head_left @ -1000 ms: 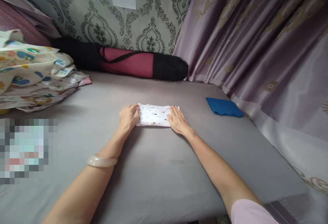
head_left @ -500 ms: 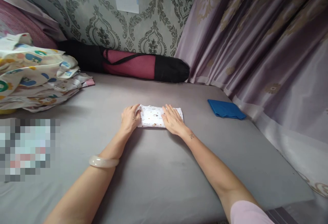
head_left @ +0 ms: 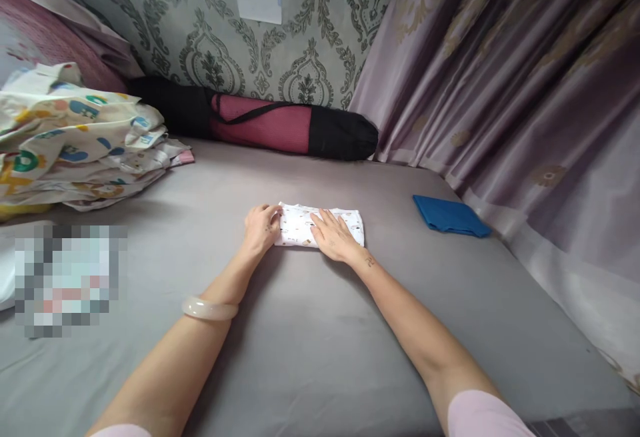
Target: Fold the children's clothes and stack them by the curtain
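A folded white cloth (head_left: 297,225) with a small scattered print lies in a flat rectangle in the middle of the bed. My left hand (head_left: 261,230) grips its left edge, thumb and fingers curled around the end. On top of the cloth, right of its middle, my right hand (head_left: 334,235) rests flat with fingers stretched out. Part of the fabric is hidden beneath that palm. Whether the cloth is a garment I cannot tell.
The bed (head_left: 310,330) has a grey sheet. A folded blue cloth (head_left: 450,215) lies right, near the curtain (head_left: 430,77). A heap of printed clothes (head_left: 85,137) sits left, above a blurred-out item (head_left: 75,280). A long black and maroon bag (head_left: 265,123) lies along the wall.
My right hand has slid a little left across the white cloth, baring more of its right end. My left hand keeps its hold on the left edge. The view has shifted slightly.
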A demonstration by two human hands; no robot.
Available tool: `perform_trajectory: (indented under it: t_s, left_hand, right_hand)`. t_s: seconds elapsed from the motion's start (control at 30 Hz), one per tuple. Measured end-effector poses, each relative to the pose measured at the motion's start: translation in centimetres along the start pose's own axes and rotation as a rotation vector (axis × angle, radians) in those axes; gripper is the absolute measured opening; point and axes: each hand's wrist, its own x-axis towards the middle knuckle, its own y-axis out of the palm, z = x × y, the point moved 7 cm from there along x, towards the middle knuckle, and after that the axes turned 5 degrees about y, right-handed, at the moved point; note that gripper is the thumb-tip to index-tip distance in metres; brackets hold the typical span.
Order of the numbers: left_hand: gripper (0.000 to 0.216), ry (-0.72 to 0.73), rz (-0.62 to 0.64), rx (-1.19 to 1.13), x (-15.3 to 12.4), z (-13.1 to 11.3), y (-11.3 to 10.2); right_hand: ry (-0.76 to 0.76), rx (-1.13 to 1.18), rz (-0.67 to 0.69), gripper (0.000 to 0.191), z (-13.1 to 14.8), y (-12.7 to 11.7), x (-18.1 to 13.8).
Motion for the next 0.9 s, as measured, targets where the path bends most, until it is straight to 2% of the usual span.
perform_trajectory:
  t_s: [0.17, 0.27, 0.43, 0.57, 0.73, 0.9]
  left_hand:
    - [0.038, -0.005, -0.032, -0.045, 0.1, 0.1, -0.2]
    - [0.038, -0.001, -0.043, -0.064, 0.2, 0.1, -0.4]
    - [0.039, -0.011, -0.045, -0.07, 0.4, 0.3, -0.5]
    - [0.04, -0.068, -0.072, -0.097, 0.4, 0.7, -0.7]
    - [0.04, -0.137, -0.127, -0.184, 0.3, 1.3, -1.1]
    - [0.038, -0.186, -0.215, -0.246, 0.2, 1.9, -1.7]
  right_hand:
    - [-0.096, 0.03, -0.092, 0.059, 3.3, -1.0, 0.5]
    - [-0.131, 0.017, -0.133, 0.061, 4.5, 0.1, 1.3]
    - [-0.117, -0.051, -0.185, 0.059, 4.3, 2.0, 2.2]
    - [-0.115, -0.055, -0.175, 0.059, 4.1, 1.9, 2.1]
    - [-0.092, -0.003, -0.057, 0.06, 4.6, 1.2, 2.0]
    - [-0.136, 0.003, -0.113, 0.06, 7.0, 0.1, 2.5]
